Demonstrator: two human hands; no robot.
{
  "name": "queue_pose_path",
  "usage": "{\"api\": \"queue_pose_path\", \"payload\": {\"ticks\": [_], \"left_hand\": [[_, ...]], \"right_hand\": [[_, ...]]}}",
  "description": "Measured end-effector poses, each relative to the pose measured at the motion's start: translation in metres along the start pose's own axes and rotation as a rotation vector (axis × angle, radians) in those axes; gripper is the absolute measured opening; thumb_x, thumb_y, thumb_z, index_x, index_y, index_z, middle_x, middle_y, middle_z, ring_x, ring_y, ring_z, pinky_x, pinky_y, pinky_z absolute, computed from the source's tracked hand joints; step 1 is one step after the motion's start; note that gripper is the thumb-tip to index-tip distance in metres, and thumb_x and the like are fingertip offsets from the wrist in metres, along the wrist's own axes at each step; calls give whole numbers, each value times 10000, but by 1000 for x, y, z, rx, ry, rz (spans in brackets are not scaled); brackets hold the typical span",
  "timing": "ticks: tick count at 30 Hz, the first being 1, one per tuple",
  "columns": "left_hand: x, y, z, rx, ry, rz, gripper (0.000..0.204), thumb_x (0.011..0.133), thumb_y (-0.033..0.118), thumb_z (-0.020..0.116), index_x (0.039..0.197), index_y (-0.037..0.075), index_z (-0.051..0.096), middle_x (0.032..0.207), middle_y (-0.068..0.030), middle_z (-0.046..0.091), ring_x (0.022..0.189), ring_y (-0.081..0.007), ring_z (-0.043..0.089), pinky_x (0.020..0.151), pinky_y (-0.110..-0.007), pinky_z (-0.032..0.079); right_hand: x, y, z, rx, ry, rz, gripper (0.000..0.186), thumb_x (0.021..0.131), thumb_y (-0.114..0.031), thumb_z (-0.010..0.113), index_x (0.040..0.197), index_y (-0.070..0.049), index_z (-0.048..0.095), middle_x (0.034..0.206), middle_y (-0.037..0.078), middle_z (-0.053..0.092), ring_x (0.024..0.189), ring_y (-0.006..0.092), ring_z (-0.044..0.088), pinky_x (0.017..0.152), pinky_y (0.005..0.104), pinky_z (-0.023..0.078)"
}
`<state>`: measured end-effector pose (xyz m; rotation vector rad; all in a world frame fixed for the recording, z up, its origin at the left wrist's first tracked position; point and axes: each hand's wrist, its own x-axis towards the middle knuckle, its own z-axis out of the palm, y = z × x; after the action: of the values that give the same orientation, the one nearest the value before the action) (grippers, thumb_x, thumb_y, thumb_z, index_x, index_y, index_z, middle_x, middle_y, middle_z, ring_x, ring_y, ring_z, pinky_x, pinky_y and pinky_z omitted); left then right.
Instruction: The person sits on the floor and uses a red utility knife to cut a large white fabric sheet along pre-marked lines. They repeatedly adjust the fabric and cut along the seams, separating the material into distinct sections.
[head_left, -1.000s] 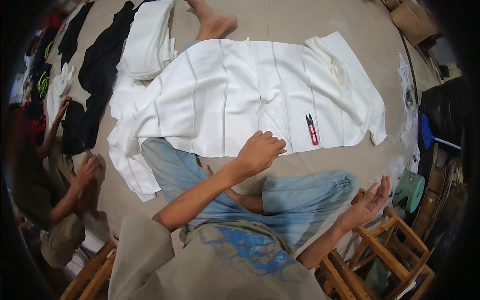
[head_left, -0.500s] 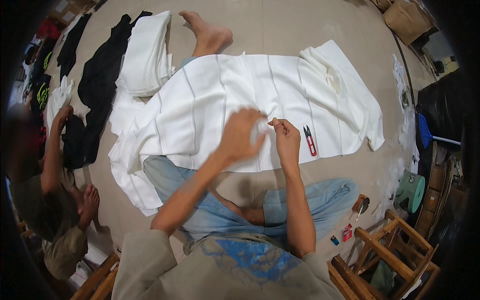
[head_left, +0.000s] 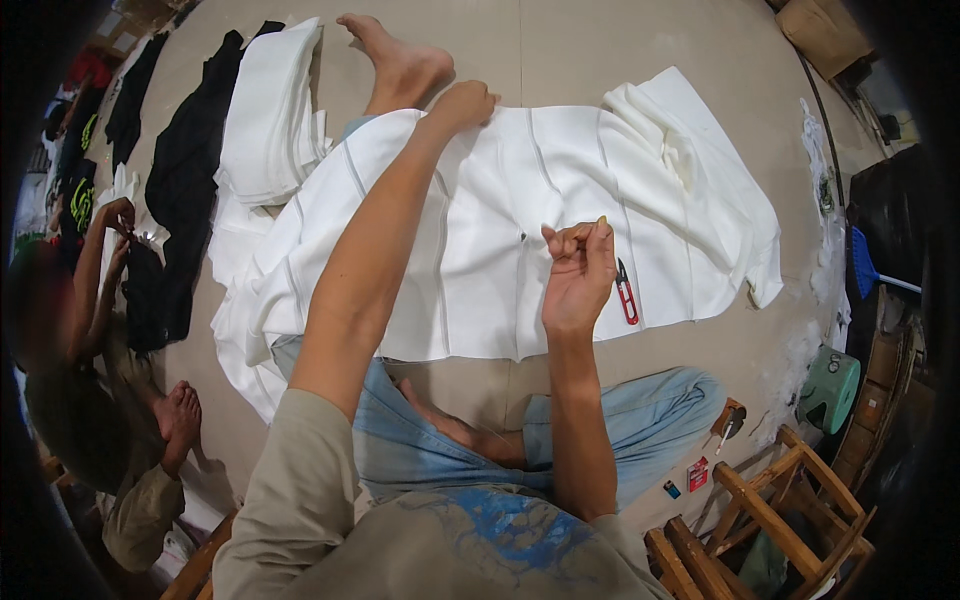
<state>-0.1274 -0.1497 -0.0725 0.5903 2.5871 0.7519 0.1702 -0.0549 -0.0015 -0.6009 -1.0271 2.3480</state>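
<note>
A large white cloth with grey seam lines lies over my lap and the floor. My left hand is stretched to its far edge, the fingers closed on the cloth there; the fingertips are partly hidden. Above the cloth's middle my right hand is turned palm up with its fingers curled in. Whatever it may hold is too small to make out. Just right of that hand, red-handled thread snips rest on the cloth. A small dark spot shows on the fabric left of the right hand.
A folded white stack and black garments lie at the left, where another person sits handling cloth. A wooden stool, a small red box and a green container are at the right.
My left hand has moved from beside the right hand to the cloth's far edge. My right hand has turned palm up and shifted slightly right. The snips remain on the cloth.
</note>
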Motion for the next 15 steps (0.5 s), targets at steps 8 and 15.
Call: {"api": "queue_pose_path", "payload": {"ticks": [8, 15], "left_hand": [[11, -6, 11, 41, 220, -47, 405, 982, 346, 535, 1071, -12, 702, 1085, -219, 739, 1053, -390, 687, 940, -480, 506], [16, 7, 16, 102, 302, -97, 406, 941, 372, 617, 962, -6, 763, 1019, -203, 753, 997, -381, 709, 867, -496, 528]], "right_hand": [[-57, -22, -28, -270, 41, 149, 349, 1095, -283, 534, 815, -87, 464, 674, -30, 372, 597, 71, 327, 674, 297, 435], [-150, -44, -79, -402, 71, 237, 317, 1091, -228, 539, 836, -113, 391, 679, -28, 343, 609, 91, 322, 628, 307, 383]]}}
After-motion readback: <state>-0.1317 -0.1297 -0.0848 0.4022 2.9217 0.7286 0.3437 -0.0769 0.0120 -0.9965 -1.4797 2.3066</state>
